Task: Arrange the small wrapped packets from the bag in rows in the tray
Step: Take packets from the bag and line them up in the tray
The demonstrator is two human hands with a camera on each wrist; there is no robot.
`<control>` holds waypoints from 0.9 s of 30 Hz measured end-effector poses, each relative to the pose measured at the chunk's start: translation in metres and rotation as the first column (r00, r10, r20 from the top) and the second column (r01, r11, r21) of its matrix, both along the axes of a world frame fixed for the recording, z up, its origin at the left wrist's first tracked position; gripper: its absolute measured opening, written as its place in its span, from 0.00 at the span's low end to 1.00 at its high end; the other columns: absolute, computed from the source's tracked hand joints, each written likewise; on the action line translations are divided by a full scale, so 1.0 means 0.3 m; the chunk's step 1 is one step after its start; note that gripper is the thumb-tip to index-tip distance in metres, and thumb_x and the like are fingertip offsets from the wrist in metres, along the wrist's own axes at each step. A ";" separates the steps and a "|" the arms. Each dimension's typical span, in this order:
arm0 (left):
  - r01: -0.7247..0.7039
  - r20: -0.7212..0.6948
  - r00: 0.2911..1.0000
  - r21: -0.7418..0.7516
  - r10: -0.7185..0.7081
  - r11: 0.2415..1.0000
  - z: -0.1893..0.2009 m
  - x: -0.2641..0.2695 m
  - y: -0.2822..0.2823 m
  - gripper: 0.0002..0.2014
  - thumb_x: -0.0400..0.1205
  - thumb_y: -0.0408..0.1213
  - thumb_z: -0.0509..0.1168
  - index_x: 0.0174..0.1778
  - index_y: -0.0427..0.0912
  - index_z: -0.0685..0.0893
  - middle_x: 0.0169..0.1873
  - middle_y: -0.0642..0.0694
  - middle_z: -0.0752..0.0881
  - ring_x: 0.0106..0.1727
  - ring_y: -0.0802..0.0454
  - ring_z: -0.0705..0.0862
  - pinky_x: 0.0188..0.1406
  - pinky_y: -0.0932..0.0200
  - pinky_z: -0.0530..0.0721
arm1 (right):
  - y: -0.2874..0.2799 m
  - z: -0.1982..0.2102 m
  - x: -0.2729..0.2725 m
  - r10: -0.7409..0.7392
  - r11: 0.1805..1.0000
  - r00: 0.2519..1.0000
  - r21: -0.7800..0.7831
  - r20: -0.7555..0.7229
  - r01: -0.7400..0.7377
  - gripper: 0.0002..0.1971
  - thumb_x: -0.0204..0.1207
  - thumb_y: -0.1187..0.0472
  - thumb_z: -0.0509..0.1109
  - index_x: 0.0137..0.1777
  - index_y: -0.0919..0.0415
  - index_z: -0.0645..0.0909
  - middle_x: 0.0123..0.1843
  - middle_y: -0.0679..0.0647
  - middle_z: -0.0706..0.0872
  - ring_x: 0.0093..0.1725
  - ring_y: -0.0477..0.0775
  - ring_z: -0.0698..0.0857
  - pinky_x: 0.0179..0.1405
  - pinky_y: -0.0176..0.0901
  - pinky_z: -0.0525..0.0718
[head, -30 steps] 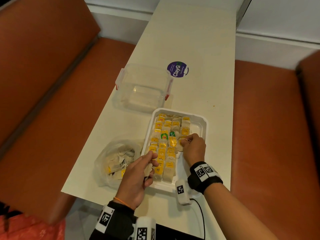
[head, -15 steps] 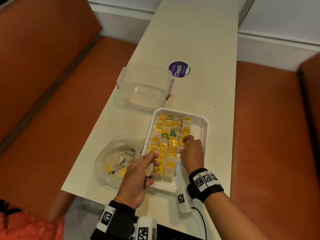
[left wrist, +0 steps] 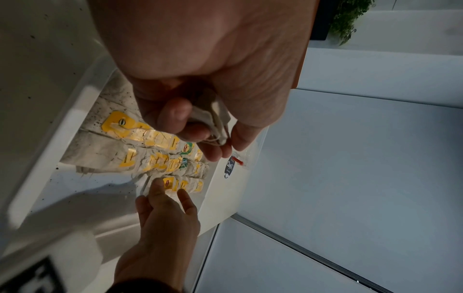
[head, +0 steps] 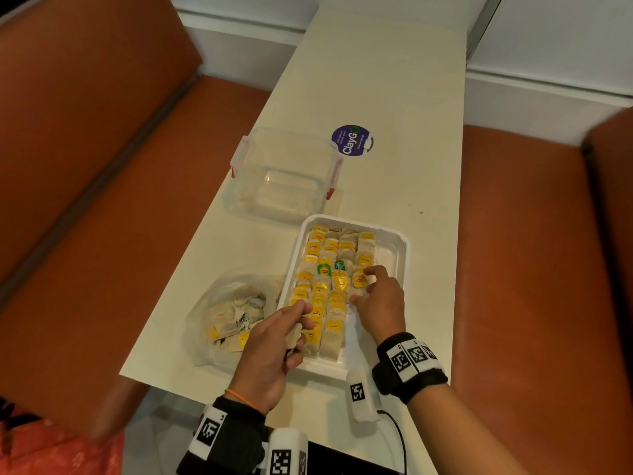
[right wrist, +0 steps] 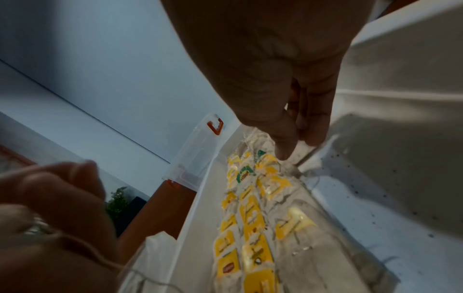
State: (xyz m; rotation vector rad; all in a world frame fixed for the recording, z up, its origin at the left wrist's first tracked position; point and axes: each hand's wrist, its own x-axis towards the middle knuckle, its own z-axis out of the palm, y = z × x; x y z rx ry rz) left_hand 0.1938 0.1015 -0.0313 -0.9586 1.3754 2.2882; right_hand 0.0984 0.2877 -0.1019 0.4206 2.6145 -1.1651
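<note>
Under left hand (left wrist: 200, 83): crumpled packet (left wrist: 213, 117), wrist cam only

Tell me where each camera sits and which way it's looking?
Head: on the person's head, looking down at the white plastic tray of yellow-tagged packets; both hands show.
Left wrist: looks along the left hand, which holds a packet; the right hand shows too.
Right wrist: looks along the right hand over the rows.
All three views share the tray.

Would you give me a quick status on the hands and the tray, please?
Left hand pinches a packet over tray edge. Right hand fingertips on packets in the rightmost row. Bag not empty. Nothing in the way.
</note>
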 end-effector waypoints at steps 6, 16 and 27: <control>-0.024 0.024 0.999 0.043 0.023 0.999 0.023 -0.002 0.022 0.20 0.81 0.51 0.74 0.59 0.37 0.91 0.41 0.45 0.86 0.31 0.55 0.74 0.24 0.62 0.65 | 0.044 0.144 0.076 -0.019 0.998 0.999 -0.057 -0.033 0.017 0.21 0.78 0.61 0.81 0.68 0.49 0.81 0.53 0.52 0.85 0.52 0.53 0.87 0.50 0.43 0.85; -0.047 0.008 0.999 0.342 0.047 0.938 0.094 -0.027 0.052 0.37 0.89 0.67 0.53 0.77 0.37 0.80 0.69 0.31 0.88 0.70 0.34 0.88 0.72 0.37 0.81 | -0.010 0.424 0.236 0.378 0.893 0.916 -0.208 -0.136 -0.399 0.18 0.70 0.47 0.86 0.59 0.37 0.88 0.49 0.39 0.88 0.43 0.44 0.86 0.44 0.30 0.82; 0.102 -0.116 0.991 0.317 -0.068 0.943 0.090 0.008 0.066 0.22 0.89 0.39 0.65 0.75 0.29 0.83 0.66 0.29 0.88 0.66 0.35 0.89 0.66 0.44 0.83 | 0.012 0.415 0.239 0.544 0.833 0.810 0.032 -0.220 -0.552 0.12 0.75 0.52 0.82 0.57 0.41 0.90 0.46 0.39 0.84 0.47 0.40 0.84 0.48 0.27 0.78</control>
